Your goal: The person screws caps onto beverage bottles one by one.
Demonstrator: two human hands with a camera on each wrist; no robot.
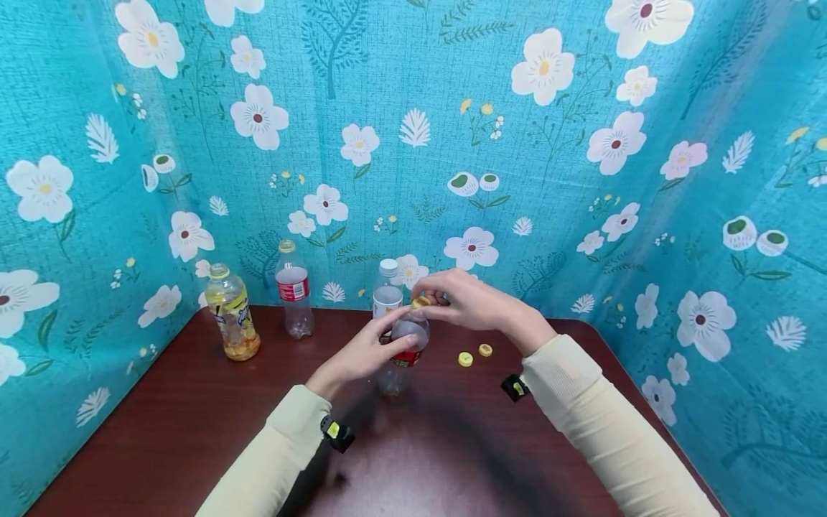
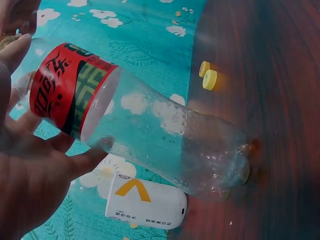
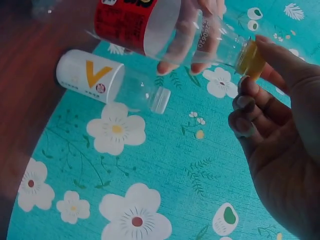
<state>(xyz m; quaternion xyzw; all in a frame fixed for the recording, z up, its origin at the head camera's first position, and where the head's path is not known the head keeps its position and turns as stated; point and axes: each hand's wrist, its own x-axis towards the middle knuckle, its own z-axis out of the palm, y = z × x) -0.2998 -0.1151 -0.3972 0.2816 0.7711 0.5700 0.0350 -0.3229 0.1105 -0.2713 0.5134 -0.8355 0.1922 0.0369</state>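
Observation:
A clear plastic soda bottle (image 2: pixel 150 120) with a red label stands tilted in the left wrist view, its base near the dark table. My left hand (image 1: pixel 365 352) grips it around the upper part, thumb on one side and fingers on the other. At its neck sits a yellow cap (image 3: pixel 251 60), which my right hand (image 1: pixel 472 305) pinches between thumb and fingers. The other right fingers curl loosely below the cap in the right wrist view. Just behind is a clear bottle (image 3: pixel 90 76) with a white label, an orange V and a white cap.
Two loose yellow caps (image 1: pixel 465 359) lie on the table (image 1: pixel 413 459) to the right. At the back left stand a red-labelled clear bottle (image 1: pixel 293 283) and a yellow-labelled bottle (image 1: pixel 234 316) with orange at its base. A blue flowered curtain (image 1: pixel 388 93) borders the table.

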